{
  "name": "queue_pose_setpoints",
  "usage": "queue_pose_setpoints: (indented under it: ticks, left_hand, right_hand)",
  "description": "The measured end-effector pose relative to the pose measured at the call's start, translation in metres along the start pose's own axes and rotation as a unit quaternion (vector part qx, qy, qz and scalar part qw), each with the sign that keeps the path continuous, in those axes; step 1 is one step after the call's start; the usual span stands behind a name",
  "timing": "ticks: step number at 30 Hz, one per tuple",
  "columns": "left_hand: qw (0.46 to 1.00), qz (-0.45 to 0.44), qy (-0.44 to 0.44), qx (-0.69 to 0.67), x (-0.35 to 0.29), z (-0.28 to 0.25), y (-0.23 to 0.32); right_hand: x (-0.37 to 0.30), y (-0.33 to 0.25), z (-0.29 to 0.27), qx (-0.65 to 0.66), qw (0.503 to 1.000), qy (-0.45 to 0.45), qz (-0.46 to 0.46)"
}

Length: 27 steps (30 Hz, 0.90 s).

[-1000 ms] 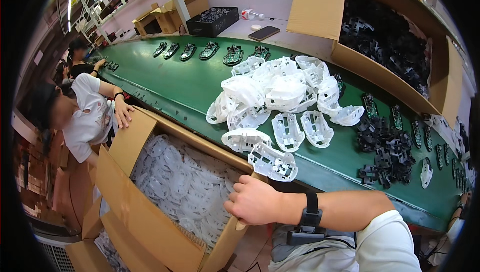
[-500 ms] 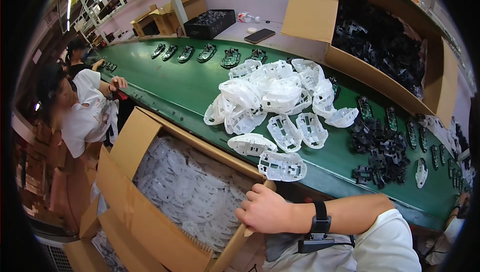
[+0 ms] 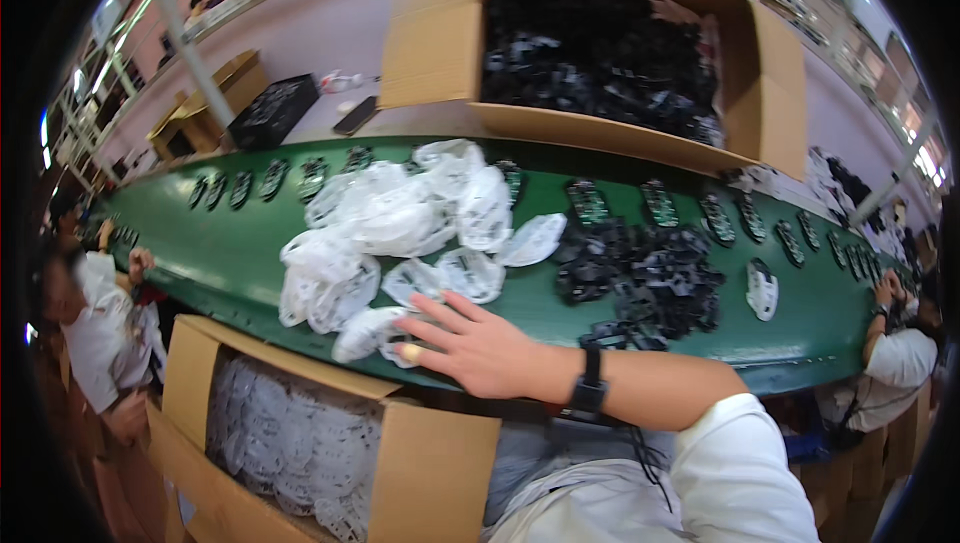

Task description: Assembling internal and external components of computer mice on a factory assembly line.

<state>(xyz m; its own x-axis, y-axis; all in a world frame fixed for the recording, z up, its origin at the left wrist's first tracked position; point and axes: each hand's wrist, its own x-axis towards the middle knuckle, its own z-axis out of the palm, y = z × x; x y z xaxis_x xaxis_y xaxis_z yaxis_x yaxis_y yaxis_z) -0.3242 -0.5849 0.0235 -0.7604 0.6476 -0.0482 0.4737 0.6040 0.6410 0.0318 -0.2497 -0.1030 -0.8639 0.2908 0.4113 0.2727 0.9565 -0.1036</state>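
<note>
Right hand (image 3: 485,353) above tabletop (image 3: 220,253); fingers (image 3: 432,337) spread wide, tips over white shell (image 3: 364,336) at near edge, contact unclear. Shell's long axis slants lower left to upper right; front end cannot be told. Near carton (image 3: 435,473) holds whitish shells (image 3: 290,433); far carton (image 3: 780,93), black parts (image 3: 600,63).

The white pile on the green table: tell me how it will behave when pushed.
The white pile will probably spread apart, since its shells overlap at mixed angles. The shells look thin, with cut-out openings, so each is likely light and fairly stiff. Their curved outsides may let some rock or slide on the table.
</note>
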Motion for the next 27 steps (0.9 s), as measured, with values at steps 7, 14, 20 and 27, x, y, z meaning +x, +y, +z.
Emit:
queue_pose_setpoints:
  ticks: [7, 14, 20, 27]
  left_hand:
    - [0.989, 0.058, -0.134, 0.031, -0.024, 0.004, 0.117]
    - [0.919, -0.044, -0.382, 0.088, -0.131, 0.018, 0.139]
    - [0.850, -0.086, -0.502, 0.131, -0.141, 0.082, 0.168]
    - [0.768, 0.582, -0.194, 0.187, -0.016, 0.147, 0.343]
  right_hand:
    - [0.009, 0.017, 0.001, 0.081, 0.997, 0.004, -0.010]
    - [-0.112, 0.024, -0.138, 0.133, 0.988, 0.001, 0.073]
    - [-0.262, 0.067, -0.175, 0.041, 0.929, 0.162, 0.331]
    - [-0.298, 0.001, -0.183, 0.076, 0.890, 0.240, 0.381]
